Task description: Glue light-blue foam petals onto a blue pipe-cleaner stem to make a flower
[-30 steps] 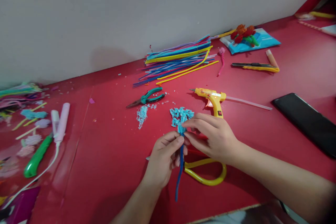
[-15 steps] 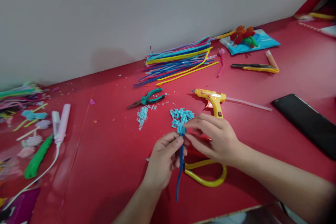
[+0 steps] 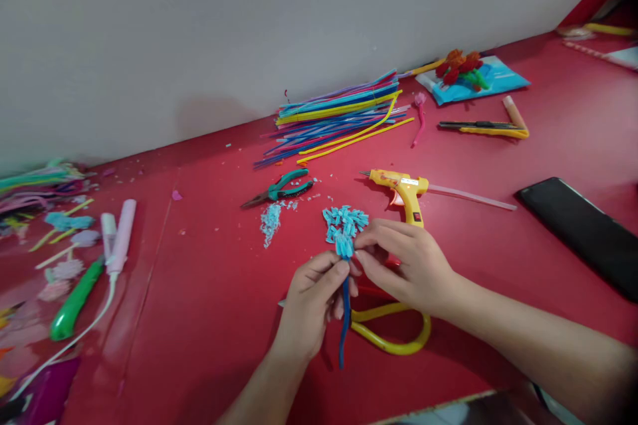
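A pipe-cleaner flower, with a dark blue stem (image 3: 345, 319) and light blue petals (image 3: 343, 244) at its top, stands nearly upright over the red table. My left hand (image 3: 312, 295) pinches the stem just under the petals between thumb and fingers. Close against the right edge of the petals, my right hand (image 3: 406, 262) brings its thumb and index fingertips together; what lies between them is too small to make out. Behind the flower lies a heap of short light blue pipe-cleaner pieces (image 3: 349, 218). Scissors with yellow handles (image 3: 399, 345) lie partly hidden under my hands.
Pliers (image 3: 282, 187) lie beside blue fluff (image 3: 270, 222). A yellow glue gun (image 3: 406, 189) with a glue stick rests behind my right hand. Bundled pipe cleaners (image 3: 343, 106) lie by the wall. A phone (image 3: 581, 229) is at right, a corded pink iron (image 3: 122, 232) at left.
My right fingertips have shifted slightly down and right, from on the petals to their right edge. More of the petals shows now. The left hand keeps its hold on the stem.
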Motion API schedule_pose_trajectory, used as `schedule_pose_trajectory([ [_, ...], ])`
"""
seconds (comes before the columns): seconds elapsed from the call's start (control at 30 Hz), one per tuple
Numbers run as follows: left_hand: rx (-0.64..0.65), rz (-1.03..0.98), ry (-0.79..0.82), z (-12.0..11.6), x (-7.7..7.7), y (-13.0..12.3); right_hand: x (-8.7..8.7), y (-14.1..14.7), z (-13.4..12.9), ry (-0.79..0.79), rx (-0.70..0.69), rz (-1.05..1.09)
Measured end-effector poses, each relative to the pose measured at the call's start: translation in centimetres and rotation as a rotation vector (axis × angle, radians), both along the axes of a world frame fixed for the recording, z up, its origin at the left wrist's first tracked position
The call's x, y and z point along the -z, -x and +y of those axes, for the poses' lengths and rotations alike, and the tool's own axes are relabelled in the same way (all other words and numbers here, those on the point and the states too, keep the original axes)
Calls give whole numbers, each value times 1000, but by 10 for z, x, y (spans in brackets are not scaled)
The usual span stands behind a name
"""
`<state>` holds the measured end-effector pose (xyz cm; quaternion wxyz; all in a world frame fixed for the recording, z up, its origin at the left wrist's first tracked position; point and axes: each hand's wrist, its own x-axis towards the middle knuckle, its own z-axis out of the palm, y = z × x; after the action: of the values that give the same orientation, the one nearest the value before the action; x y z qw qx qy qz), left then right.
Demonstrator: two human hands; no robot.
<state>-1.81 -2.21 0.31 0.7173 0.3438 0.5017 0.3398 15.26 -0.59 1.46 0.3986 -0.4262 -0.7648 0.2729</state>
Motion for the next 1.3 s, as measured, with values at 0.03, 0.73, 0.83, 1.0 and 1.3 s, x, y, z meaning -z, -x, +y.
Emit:
schedule_pose_trajectory([
  [0.03, 4, 5, -6, 0, 1, 0, 0, 0, 0, -5, 1, 1],
  [0.73, 41, -325, -21, 1, -2, -1, -6, 0, -1, 50, 0, 168],
  [0.83, 60, -391, 23, 4, -3, 0, -5, -1, -2, -6, 20, 129],
  [1.0, 31, -297, -7, 4, -3, 0, -1, -3, 0, 32, 55, 136],
  [1.3, -51, 55, -139, 0, 1, -1, 0, -4, -3, -128, -16, 89],
])
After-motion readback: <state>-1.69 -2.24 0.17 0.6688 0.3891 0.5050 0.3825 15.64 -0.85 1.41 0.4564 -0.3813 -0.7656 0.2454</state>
